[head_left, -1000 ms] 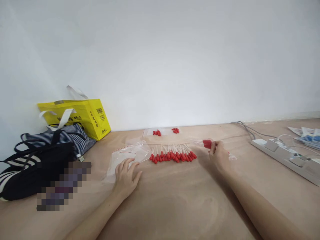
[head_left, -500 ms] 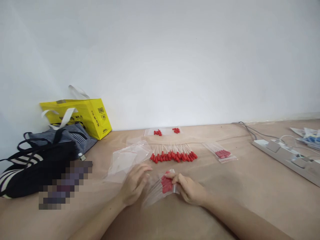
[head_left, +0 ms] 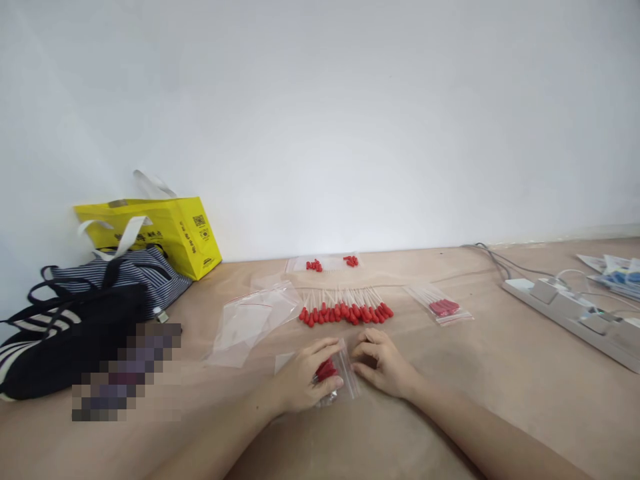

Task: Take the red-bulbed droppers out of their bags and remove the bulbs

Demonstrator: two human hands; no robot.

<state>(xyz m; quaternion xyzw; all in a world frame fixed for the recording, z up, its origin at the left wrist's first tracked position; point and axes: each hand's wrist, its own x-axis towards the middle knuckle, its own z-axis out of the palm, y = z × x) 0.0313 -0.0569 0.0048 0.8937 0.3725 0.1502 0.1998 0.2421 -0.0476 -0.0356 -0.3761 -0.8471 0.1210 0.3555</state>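
My left hand [head_left: 311, 375] lies over a transparent zip-lock bag [head_left: 351, 373], its thumb and fingers closed around the red tips [head_left: 325, 371] inside. Most of that bag's contents is hidden under the hand. Just right of the bag's zip edge is my right hand [head_left: 383, 365], fingers bent and apart with nothing visible in them. Beyond both hands, a row of pale sticks with red bulb-shaped tips [head_left: 345, 312] is spread on the table. Another zip-lock bag [head_left: 440, 305] holding red-tipped sticks lies to the right.
Flat plastic bags [head_left: 250, 320] lie at the left. At the back, small red pieces [head_left: 314, 265] rest on a plastic bag. A yellow bag [head_left: 195, 233], a striped bag [head_left: 170, 273] and a black bag [head_left: 100, 340] stand left. A power strip [head_left: 575, 320] lies right.
My left hand has moved right onto the bag and closed over the red tips. The right hand has let go and shifted slightly right. The bag now lies flatter.
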